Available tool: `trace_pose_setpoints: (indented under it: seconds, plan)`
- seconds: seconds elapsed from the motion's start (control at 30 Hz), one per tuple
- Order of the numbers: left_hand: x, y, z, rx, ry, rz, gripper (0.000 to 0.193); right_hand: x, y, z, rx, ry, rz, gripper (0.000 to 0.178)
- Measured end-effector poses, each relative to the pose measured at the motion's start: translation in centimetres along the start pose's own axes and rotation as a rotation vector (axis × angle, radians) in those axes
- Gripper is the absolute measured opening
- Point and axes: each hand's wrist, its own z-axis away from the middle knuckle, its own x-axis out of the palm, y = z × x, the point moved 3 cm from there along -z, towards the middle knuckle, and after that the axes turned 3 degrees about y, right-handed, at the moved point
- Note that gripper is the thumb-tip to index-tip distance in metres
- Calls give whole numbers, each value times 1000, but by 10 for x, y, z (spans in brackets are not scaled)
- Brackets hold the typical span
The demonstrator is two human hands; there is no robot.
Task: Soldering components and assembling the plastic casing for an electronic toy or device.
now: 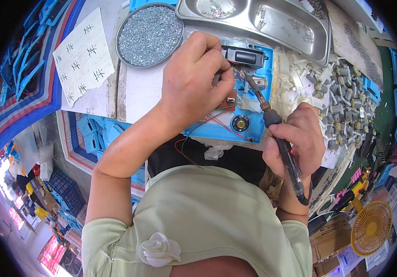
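Observation:
My left hand (194, 76) is closed in a pinch above a blue plastic housing (214, 131). Its fingertips seem to hold a thin wire, though the grip is partly hidden. In my right hand (307, 136) is a soldering iron (287, 154) with a dark handle. The iron's metal tip points up and left into the housing, close to my left fingertips. Inside the housing are a black box-shaped part (243, 57), a small round speaker (240, 123) and thin red and green wires. Some wires hang over the near edge toward my lap.
A round bowl (183, 42) of small metal screws stands behind my left hand. Beyond the housing lies a steel compartment tray (249, 23) with small parts. Several small motors (344, 104) are heaped at right. A marked paper sheet (80, 60) lies left; a yellow fan (372, 228) stands lower right.

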Motion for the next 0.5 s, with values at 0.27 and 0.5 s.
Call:
trace_pose_setpoints:
  seconds: [0.27,0.5]
  plan:
    - [-3,1,1,-13,-52,-24,15,-6,1,-1,12,23,-22,23]
    - [-1,2,-1,29,5,-13,17,-11,2,2,21,37,-7,23]
